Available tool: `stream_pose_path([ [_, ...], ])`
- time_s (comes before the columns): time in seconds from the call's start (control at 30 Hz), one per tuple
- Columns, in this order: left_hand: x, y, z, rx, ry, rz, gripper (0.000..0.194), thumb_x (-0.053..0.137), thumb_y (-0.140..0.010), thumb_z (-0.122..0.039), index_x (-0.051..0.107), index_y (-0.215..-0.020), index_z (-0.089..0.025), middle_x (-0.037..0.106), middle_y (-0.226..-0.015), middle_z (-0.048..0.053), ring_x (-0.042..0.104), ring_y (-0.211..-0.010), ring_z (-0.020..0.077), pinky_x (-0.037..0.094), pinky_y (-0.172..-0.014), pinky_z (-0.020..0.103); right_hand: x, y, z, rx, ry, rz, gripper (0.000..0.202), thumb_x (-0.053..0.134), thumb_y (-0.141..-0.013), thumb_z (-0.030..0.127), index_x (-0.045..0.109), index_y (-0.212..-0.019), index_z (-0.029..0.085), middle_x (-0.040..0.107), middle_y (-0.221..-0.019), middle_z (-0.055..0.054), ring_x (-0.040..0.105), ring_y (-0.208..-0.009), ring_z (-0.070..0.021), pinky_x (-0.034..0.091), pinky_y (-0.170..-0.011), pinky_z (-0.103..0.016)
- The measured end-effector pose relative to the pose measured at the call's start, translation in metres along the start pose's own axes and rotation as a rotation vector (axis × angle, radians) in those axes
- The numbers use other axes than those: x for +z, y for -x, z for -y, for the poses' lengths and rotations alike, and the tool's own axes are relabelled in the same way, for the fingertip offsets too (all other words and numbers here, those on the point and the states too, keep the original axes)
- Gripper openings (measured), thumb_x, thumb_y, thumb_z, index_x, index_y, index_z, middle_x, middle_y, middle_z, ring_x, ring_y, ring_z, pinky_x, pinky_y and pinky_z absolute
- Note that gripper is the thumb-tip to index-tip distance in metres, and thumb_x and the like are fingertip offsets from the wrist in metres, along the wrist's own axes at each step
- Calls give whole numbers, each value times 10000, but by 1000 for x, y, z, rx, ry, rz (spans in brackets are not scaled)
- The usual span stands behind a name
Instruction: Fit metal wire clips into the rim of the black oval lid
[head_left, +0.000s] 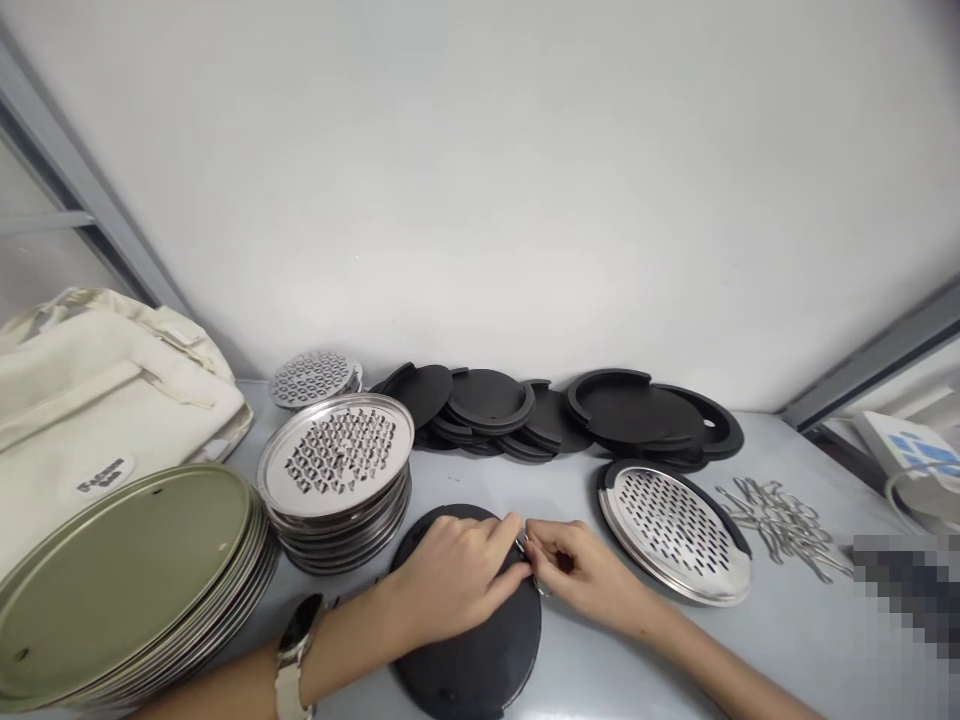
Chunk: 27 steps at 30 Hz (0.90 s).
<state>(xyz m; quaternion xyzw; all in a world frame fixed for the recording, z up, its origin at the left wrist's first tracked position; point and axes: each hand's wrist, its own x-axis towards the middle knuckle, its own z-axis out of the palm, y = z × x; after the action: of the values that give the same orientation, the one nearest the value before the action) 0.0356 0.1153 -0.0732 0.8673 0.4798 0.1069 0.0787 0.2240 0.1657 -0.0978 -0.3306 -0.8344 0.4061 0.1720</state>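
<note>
Black, matt, round: one disc (480,660) lay before you on the grey table (510,487), beneath both your hands, its lower edge reaching the bottom of the view. Item, one small metal piece (520,545), thin and shiny, over the disc's upper right part, mostly covered by fingers, its full shape hidden. Your left hand (465,575) was curled, thumb and forefinger pinched on that piece; a watch (302,620) with a pale band circled the wrist. Your right hand (585,570) met it from the other side, fingertips closed on the same piece, the two hands nearly touching.

To the right: one silver slotted grater plate (675,525), tilted, with a black rim along its upper right side; just beyond it, a loose heap of metal wire clips (780,520). Behind your hands: a row of overlapping black round holders (491,398), several with raised partial rims, near the white wall (525,180).

To the left: a stack of silver grater discs (341,455), teeth upward on the top one; behind it, smaller grater discs (315,378); nearer you, a tall stack of plates, the topmost olive green (135,570); beyond these, one cream fabric bag (112,390).
</note>
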Motion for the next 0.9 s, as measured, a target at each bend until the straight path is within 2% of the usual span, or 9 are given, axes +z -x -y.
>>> stream_pose_path([
  [0.27,0,0,1,-5,28,7,107,465,-827,-260,408,-897,-201,561,-755,-9,558,-652,188,348,-576,282,-2,0,-1,-16,-2,26,306,375,-910,292,290,-630,202,279,-554,74,275,-505,-73,219,-480,-215],
  [0.4,0,0,1,10,44,9,81,443,-837,-252,416,-895,-203,556,-765,-11,556,-668,183,352,-579,288,-3,0,0,-14,-8,24,317,369,-922,317,287,-638,202,287,-564,71,277,-513,-75,227,-483,-214],
  [0.77,2,0,3,4,41,-10,79,443,-851,-272,410,-857,-201,543,-738,-13,544,-651,175,334,-567,283,-5,1,3,-18,43,16,267,419,-830,162,269,-612,197,305,-556,72,294,-515,-70,235,-493,-212],
  [0.9,2,-1,2,-10,31,-11,88,447,-847,-278,410,-848,-199,545,-726,-13,548,-650,177,336,-568,279,-6,1,5,-22,45,15,279,421,-831,173,258,-606,197,303,-558,70,288,-520,-72,235,-497,-215],
])
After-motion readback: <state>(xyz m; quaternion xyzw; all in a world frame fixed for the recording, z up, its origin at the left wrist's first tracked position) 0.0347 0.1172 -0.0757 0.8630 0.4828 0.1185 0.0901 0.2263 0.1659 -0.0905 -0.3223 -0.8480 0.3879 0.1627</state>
